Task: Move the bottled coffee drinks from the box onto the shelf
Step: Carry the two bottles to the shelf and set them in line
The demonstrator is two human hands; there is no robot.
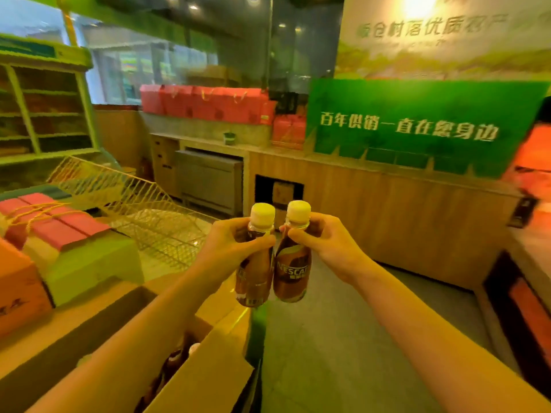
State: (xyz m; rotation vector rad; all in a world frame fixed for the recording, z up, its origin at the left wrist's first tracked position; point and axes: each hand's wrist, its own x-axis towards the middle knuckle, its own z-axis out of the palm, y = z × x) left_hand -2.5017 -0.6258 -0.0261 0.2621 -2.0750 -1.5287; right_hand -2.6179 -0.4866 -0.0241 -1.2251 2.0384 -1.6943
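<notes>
The left bottle (253, 278), in the left hand (234, 244), touches the right bottle (292, 274), in the right hand (326, 244). Below-left sits the cardboard box (205, 377), more bottles (174, 360) in it. Behind the box lies a wire rack (134, 204); shelving (44, 108) stands far left.

"NESCAF" – label of right bottle (291, 269), green sign (417, 126) – "百年供销一直在您身边"

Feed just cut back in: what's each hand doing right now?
Left hand: grips the left bottle by its neck.
Right hand: grips the right bottle by its neck.
</notes>
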